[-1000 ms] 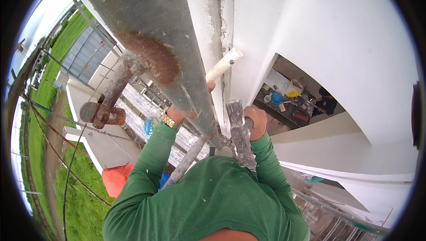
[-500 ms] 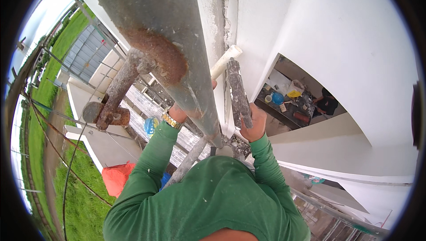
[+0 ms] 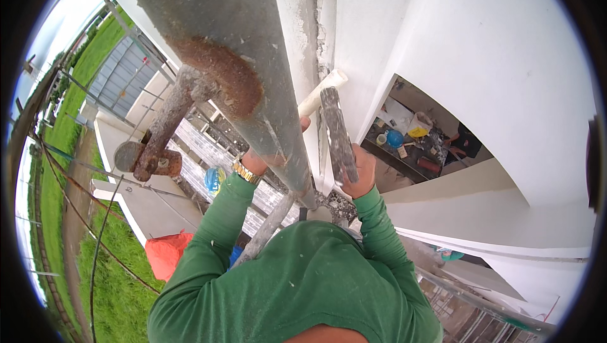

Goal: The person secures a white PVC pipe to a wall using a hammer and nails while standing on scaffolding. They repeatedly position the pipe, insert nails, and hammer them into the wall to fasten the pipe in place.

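My left hand [image 3: 253, 161], mostly hidden behind a big rust-patched steel post [image 3: 240, 39], has its fingertips curled round a short cream tube [image 3: 321, 90]. My right hand [image 3: 359, 169] grips a rough grey, plaster-stained bar [image 3: 337, 129], held upright with its top just below the tube's upper end; whether they touch I cannot tell. Behind them runs a rough vertical seam [image 3: 324, 20] in the white wall. A crusted metal clamp piece [image 3: 164, 131] sticks out from the post on the left.
Thin bars and wires [image 3: 88, 159], grass and an orange cloth [image 3: 165, 254] lie to the left, planks [image 3: 190, 144] below. A wall opening [image 3: 392, 153] at right shows a person [image 3: 465, 144] by a dark surface with a blue container [image 3: 394, 139]. White walls [image 3: 493, 39] fill the right side.
Between one and half a second ago my right hand brought the bar's top up toward the cream tube; since then both have shifted only slightly.
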`<action>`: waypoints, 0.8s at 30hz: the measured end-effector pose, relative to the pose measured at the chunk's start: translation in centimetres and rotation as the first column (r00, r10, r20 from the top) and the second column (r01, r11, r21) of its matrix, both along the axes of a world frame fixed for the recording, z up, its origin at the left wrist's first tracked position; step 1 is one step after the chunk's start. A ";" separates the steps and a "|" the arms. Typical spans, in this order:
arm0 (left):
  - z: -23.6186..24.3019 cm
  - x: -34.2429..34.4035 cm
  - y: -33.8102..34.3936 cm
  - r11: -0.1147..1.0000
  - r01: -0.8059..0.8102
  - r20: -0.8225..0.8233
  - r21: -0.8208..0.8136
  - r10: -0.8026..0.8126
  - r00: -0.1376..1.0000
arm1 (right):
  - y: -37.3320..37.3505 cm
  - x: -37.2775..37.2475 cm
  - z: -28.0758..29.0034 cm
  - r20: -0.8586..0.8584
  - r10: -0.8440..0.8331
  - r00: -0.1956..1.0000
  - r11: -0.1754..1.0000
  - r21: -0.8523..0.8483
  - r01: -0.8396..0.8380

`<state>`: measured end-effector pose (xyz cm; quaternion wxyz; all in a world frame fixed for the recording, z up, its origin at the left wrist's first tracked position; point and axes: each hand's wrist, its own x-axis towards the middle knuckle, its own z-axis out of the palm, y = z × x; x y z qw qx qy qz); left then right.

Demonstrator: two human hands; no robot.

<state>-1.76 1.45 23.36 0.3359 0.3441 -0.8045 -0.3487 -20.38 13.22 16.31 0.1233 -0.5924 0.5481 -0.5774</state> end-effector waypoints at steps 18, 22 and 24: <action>-0.2 0.6 0.0 0.999 -0.045 0.056 -0.032 0.046 0.997 | -1.8 -1.7 -2.0 -0.162 -0.073 0.984 0.970 -0.242 0.032; -1.6 0.7 -0.3 0.990 -0.037 0.000 -0.133 0.037 0.999 | -0.6 -1.6 -4.5 0.017 -0.048 0.999 0.999 0.001 0.048; -1.6 0.7 -0.4 0.988 -0.073 0.062 -0.138 0.082 0.995 | -0.9 -1.4 -4.5 0.044 0.007 0.999 0.973 -0.230 0.003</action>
